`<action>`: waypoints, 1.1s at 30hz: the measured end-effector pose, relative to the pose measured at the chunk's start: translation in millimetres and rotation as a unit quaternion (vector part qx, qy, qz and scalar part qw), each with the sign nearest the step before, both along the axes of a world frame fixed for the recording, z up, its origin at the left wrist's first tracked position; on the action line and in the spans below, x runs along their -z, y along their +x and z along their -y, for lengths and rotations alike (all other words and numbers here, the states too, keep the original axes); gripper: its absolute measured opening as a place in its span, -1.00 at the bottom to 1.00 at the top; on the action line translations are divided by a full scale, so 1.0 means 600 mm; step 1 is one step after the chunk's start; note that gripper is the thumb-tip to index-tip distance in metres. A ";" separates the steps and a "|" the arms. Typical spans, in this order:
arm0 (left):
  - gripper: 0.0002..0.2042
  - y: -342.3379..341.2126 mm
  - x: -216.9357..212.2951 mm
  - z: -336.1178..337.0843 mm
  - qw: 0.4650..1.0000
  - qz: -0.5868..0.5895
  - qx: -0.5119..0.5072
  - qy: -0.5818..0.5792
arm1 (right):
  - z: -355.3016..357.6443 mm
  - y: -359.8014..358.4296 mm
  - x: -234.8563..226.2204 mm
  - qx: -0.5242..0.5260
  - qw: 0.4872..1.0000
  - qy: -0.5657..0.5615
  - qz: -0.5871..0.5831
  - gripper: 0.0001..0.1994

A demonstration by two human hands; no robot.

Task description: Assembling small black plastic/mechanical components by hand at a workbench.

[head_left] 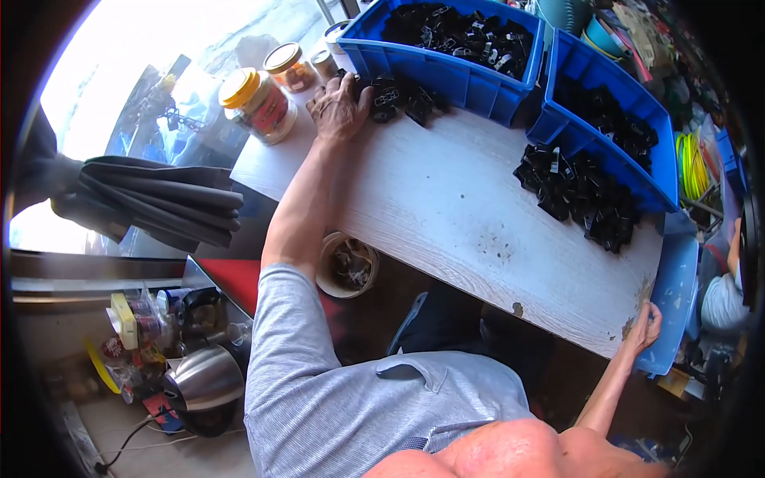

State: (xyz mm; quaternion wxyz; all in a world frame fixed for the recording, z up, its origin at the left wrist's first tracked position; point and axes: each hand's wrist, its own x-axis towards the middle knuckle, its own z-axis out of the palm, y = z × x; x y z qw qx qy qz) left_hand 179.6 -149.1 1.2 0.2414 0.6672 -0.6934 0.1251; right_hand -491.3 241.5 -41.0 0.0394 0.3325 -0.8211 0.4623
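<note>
My left hand (339,109) reaches to the far left of the white table (446,199), palm down with thumb and fingers apart. Its fingertips touch or lie beside small black plastic parts (387,97), several of them loose below a blue bin. Whether a part is under the fingers is hidden. At the table's right front corner, my right hand (644,328) has its fingers curled beside a light-blue bin (673,307). What these fingers hold, if anything, I cannot make out. A larger heap of black parts (578,195) lies on the table's right side.
Two blue bins (446,76) (550,119) of black parts stand along the back. Jars (259,103) stand at the far left. Below the table's left end is a bucket (348,264); a steel kettle (205,378) stands lower left. A bundled dark cloth (159,199) hangs at left.
</note>
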 end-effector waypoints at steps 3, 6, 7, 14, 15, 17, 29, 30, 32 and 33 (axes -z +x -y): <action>-0.56 -0.033 -0.007 -0.044 1.000 0.012 0.016 -0.023 | -0.009 -0.012 0.007 0.001 1.000 0.002 -0.026 -0.67; -0.65 -0.054 -0.005 -0.074 0.997 0.000 0.058 -0.053 | -0.010 -0.016 0.009 -0.005 1.000 -0.008 -0.016 -0.68; -0.65 -0.062 -0.005 -0.085 0.997 0.002 0.062 -0.048 | -0.008 -0.008 0.003 -0.002 1.000 0.003 -0.019 -0.69; -0.62 -0.085 -0.003 -0.130 0.973 -0.112 0.191 -0.064 | 0.009 0.027 -0.023 0.013 0.999 0.011 0.032 -0.67; -0.62 -0.080 -0.003 -0.125 0.973 -0.108 0.191 -0.064 | 0.006 0.028 -0.024 0.013 0.999 0.011 0.035 -0.67; -0.61 -0.059 -0.001 -0.100 0.953 -0.243 0.158 -0.090 | 0.004 0.027 -0.027 -0.006 0.999 0.010 -0.033 -0.67; -0.65 0.042 0.022 0.103 0.995 -0.024 -0.090 0.033 | -0.006 -0.027 0.019 0.033 0.998 -0.006 0.050 -0.68; -0.66 0.064 0.030 0.104 0.996 -0.021 -0.086 0.014 | 0.008 -0.010 0.011 0.032 0.999 0.032 -0.015 -0.69; -0.72 0.075 0.036 0.111 0.997 -0.004 -0.070 -0.019 | 0.010 -0.005 0.010 0.019 0.999 -0.006 0.038 -0.70; -0.73 0.057 0.031 0.111 0.997 -0.006 -0.077 0.010 | 0.002 -0.012 0.004 0.043 0.998 0.037 0.018 -0.70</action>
